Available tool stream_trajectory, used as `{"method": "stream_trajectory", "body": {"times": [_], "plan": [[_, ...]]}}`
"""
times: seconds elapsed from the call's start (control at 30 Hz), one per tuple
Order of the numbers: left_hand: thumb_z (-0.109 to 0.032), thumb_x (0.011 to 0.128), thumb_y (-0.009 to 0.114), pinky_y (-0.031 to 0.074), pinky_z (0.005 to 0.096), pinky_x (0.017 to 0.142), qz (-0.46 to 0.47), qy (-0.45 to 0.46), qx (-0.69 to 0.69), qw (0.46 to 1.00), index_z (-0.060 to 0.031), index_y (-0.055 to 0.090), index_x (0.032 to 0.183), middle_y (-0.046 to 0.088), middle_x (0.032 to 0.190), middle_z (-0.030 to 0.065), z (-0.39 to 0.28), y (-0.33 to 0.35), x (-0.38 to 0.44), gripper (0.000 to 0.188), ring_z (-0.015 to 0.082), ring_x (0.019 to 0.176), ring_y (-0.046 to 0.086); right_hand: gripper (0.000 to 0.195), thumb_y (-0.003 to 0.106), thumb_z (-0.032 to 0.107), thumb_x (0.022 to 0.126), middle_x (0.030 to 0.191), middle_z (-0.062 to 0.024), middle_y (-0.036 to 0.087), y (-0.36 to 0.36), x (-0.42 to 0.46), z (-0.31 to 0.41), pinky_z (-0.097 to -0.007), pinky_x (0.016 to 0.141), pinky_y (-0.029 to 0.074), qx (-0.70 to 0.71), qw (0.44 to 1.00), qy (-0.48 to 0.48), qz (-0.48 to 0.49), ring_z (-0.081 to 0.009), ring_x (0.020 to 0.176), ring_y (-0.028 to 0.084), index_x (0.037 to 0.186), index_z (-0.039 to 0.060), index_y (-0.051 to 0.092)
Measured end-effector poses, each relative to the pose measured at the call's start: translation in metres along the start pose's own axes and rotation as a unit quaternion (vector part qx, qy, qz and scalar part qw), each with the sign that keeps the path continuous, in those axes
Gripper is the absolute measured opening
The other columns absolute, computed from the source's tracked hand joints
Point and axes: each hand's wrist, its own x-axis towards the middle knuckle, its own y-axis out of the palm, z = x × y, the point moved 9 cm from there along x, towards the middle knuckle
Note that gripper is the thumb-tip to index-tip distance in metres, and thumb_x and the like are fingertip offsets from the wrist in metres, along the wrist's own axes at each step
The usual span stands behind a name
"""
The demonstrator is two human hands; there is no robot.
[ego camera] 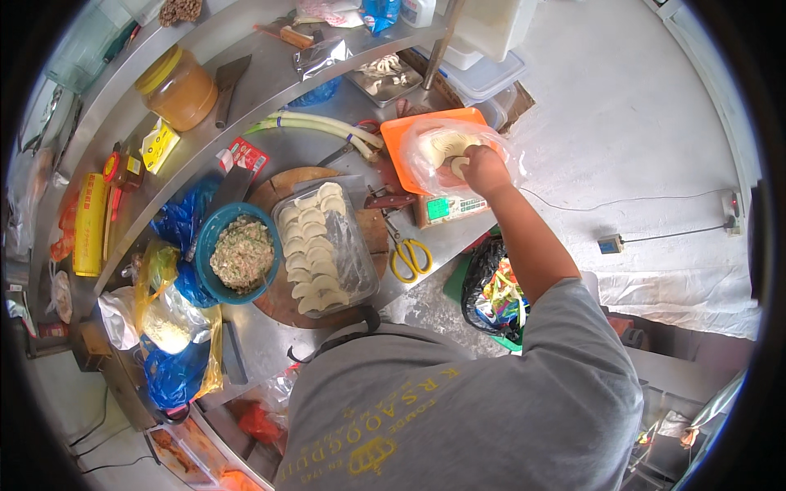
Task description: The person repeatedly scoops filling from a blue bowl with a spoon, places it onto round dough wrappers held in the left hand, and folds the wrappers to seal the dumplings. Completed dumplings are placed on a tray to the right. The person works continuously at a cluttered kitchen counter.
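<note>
My right hand (487, 169) reaches into a clear plastic bag (424, 169) in an orange plastic tray (398, 153). Its fingers pinch a round dumpling wrapper (457, 167) beside a fanned stack of wrappers (454, 144). The tray rests on a digital scale (454, 208) with a lit green display. My left hand is out of view. Before me, a clear plastic container (358, 270) holds rows of folded dumplings (313, 245) on a round wooden chopping board (267, 190). Left of it, a teal bowl (204, 245) contains minced filling (242, 255) with green bits.
Yellow-handled scissors (411, 261) and a cleaver's wooden handle (390, 201) lie between board and scale. Leeks (325, 126) lie behind. A steel shelf (270, 98) overhangs the table's back, carrying a yellow-lidded jar (178, 92). Below the right edge stands a bin lined with a black bag (479, 294).
</note>
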Motion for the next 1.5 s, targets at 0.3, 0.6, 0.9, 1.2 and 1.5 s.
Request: {"method": "stream_trajectory", "body": {"times": [0.3,0.6,0.9,1.2,1.5], "plan": [[-0.031,0.092,0.066,0.055,0.0351,0.080,-0.006,-0.005,-0.005,1.000,-0.0026,0.072,0.113,0.075,0.098,0.0162,0.005,0.005,-0.011,0.036,0.0266,0.091,0.073,0.044,0.065,0.034,0.091,0.130,-0.0203,0.057,0.022,0.001,-0.002,-0.0438,0.097,0.052,-0.129,0.989,0.038,0.064,-0.0361,0.115,0.062,0.123,0.0028,0.064],[-0.032,0.092,0.065,0.055,0.0351,0.080,-0.010,-0.017,-0.015,1.000,-0.0034,0.073,0.112,0.075,0.098,0.0168,0.017,0.014,-0.021,0.036,0.0271,0.091,0.073,0.037,0.066,0.028,0.091,0.123,-0.0185,0.062,0.023,0.003,-0.001,-0.0417,0.097,0.052,-0.180,0.982,-0.009,0.054,-0.0329,0.114,0.063,0.117,0.0023,0.065],[-0.033,0.093,0.065,0.055,0.0350,0.080,-0.011,-0.024,-0.026,0.999,-0.0041,0.073,0.112,0.074,0.098,0.0174,0.027,0.022,-0.032,0.035,0.0275,0.091,0.073,0.034,0.066,0.026,0.090,0.125,-0.0202,0.064,0.026,0.009,-0.011,-0.0427,0.099,0.052,-0.087,0.995,-0.011,0.038,-0.0353,0.114,0.064,0.117,0.0049,0.068],[-0.034,0.093,0.064,0.055,0.0350,0.080,-0.013,-0.034,-0.033,0.999,-0.0049,0.073,0.111,0.074,0.097,0.0180,0.035,0.028,-0.043,0.035,0.0279,0.090,0.073,0.033,0.065,0.024,0.089,0.122,-0.0238,0.065,0.037,0.020,-0.027,-0.0440,0.099,0.051,-0.066,0.997,0.009,0.036,-0.0367,0.113,0.064,0.114,0.0016,0.068],[-0.035,0.093,0.064,0.055,0.0350,0.079,-0.013,-0.041,-0.032,0.999,-0.0056,0.073,0.111,0.074,0.097,0.0186,0.039,0.030,-0.051,0.035,0.0284,0.090,0.073,0.040,0.061,0.032,0.081,0.103,-0.0267,0.072,0.029,0.023,-0.019,-0.0434,0.094,0.053,-0.026,1.000,-0.008,0.008,-0.0384,0.100,0.070,0.099,-0.0018,0.072]]}}
